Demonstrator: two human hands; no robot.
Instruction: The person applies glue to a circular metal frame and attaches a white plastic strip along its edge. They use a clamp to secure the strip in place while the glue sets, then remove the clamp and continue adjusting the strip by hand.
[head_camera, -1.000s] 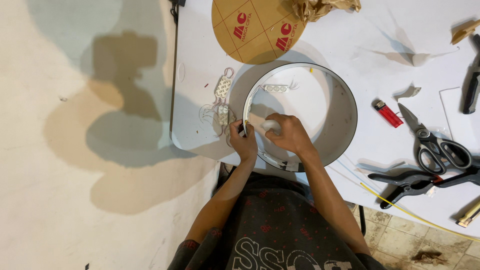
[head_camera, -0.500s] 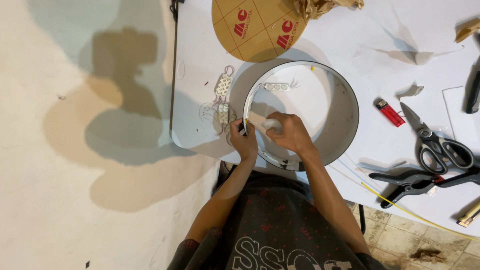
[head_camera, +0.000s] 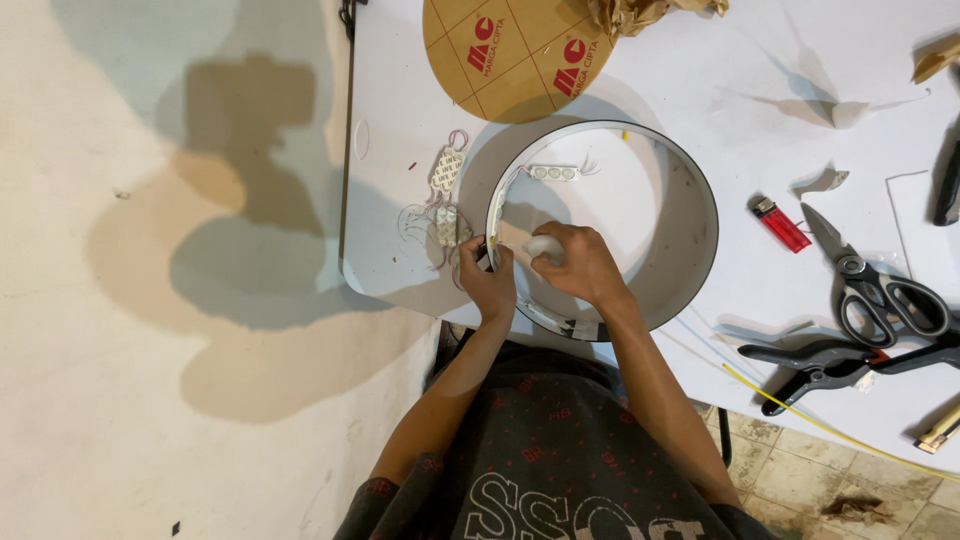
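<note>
A round white ring-shaped housing (head_camera: 690, 200) with a dark rim lies on the white table (head_camera: 780, 70). My left hand (head_camera: 487, 280) pinches its near-left wall from outside. My right hand (head_camera: 580, 265) rests inside the ring at the same spot, closed on a small white piece (head_camera: 540, 245). A small white light module (head_camera: 553, 172) with wires sits on the inner wall at the far left. More white modules on thin wires (head_camera: 445, 195) lie just left of the ring.
A brown paper-covered disc (head_camera: 510, 50) lies at the far edge with crumpled brown paper (head_camera: 640, 12). To the right are a red lighter (head_camera: 782, 223), scissors (head_camera: 880, 290), black spring clamps (head_camera: 830, 360) and a yellow wire (head_camera: 820, 420). The table's left edge borders a stained floor.
The view has shifted slightly. Both hands stay at the ring's near-left wall with only small finger movements.
</note>
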